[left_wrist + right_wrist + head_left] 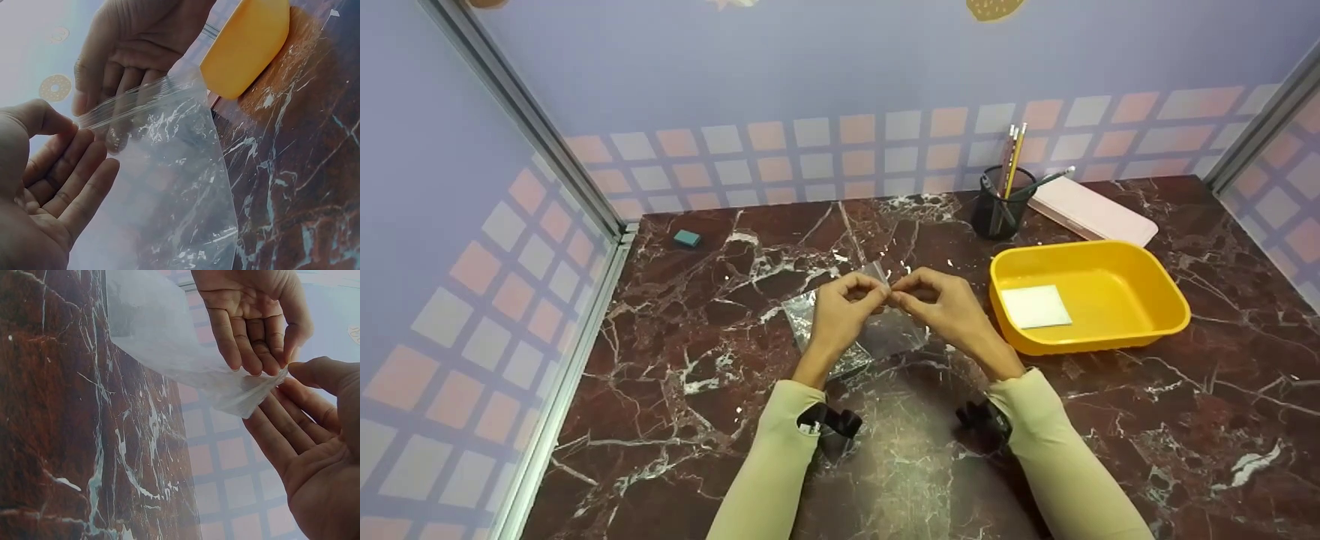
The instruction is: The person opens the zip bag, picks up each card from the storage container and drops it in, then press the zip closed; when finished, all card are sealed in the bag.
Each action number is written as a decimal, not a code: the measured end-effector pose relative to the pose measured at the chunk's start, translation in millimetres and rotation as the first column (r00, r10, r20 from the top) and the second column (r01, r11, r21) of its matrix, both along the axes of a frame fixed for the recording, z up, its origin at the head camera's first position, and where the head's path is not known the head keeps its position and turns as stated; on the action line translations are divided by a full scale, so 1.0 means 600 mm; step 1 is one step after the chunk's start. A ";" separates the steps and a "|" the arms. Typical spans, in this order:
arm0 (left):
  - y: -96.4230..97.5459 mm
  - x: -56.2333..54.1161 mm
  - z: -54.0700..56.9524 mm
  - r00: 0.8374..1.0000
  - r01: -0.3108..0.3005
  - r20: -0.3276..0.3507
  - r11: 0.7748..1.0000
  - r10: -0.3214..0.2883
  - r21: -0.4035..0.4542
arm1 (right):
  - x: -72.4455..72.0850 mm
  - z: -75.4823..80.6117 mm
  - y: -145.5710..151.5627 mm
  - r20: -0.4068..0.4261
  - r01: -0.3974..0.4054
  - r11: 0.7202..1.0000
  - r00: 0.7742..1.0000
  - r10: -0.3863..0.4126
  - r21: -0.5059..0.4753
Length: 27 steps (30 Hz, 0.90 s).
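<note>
A clear zip-lock bag (174, 185) hangs between my two hands, its ridged zip edge uppermost in the left wrist view. My left hand (838, 313) pinches that edge between thumb and forefinger. Close beside it, my right hand (949, 306) pinches the same edge, the fingertips of both hands nearly meeting. In the right wrist view the bag (169, 343) looks thin and creased, and its gathered corner lies at the fingertips. Below and left of the hands, a shiny clear packet (846, 361) lies on the table, partly covered by my left hand; its contents are unclear.
On the right stands a yellow tray (1117, 292) with a white square (1037, 306) inside. Behind it are a black mesh pencil cup (996, 217) and a pale pink case (1099, 208). A teal eraser-like block (687, 238) lies at the back left of the marbled table (660, 435).
</note>
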<state>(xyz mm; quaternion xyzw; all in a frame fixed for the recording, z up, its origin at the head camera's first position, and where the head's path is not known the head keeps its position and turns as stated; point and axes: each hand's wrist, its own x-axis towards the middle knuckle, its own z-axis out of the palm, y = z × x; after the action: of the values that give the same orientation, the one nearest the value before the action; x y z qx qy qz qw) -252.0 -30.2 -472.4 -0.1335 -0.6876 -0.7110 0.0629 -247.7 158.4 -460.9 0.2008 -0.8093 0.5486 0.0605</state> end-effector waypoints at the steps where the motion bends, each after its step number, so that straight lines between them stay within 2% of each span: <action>1: 0.000 0.000 0.000 1.000 0.000 -0.003 1.000 0.000 -0.007 | 0.000 0.000 0.000 0.005 -0.004 1.000 1.000 0.004 -0.003; 8: -0.001 -0.002 0.001 1.000 0.019 0.002 0.999 -0.019 -0.030 | -0.002 -0.001 0.003 0.011 -0.010 1.000 1.000 0.010 -0.001; 14: 0.000 0.000 0.001 1.000 0.007 -0.010 1.000 -0.007 -0.005 | -0.003 -0.002 0.006 0.011 -0.060 0.998 0.998 0.059 0.034; 19: 0.005 0.001 -0.001 1.000 0.000 0.026 1.000 -0.001 0.030 | -0.004 -0.003 0.006 -0.066 -0.001 0.998 0.998 0.005 0.055; 21: 0.007 0.001 -0.001 1.000 -0.015 0.027 1.000 0.015 0.006 | -0.004 -0.004 0.005 -0.105 0.028 0.998 0.994 -0.022 0.050; 27: 0.007 0.003 0.001 0.997 -0.063 -0.050 0.993 0.058 -0.102 | -0.004 -0.003 0.003 -0.179 0.078 0.996 0.981 -0.069 0.040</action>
<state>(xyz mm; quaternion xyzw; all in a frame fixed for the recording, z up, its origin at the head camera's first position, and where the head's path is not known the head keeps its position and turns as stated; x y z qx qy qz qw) -250.2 -25.7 -471.9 -0.1325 -0.7255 -0.6689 0.0936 -250.1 160.1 -462.4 0.2201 -0.8202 0.5070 0.1478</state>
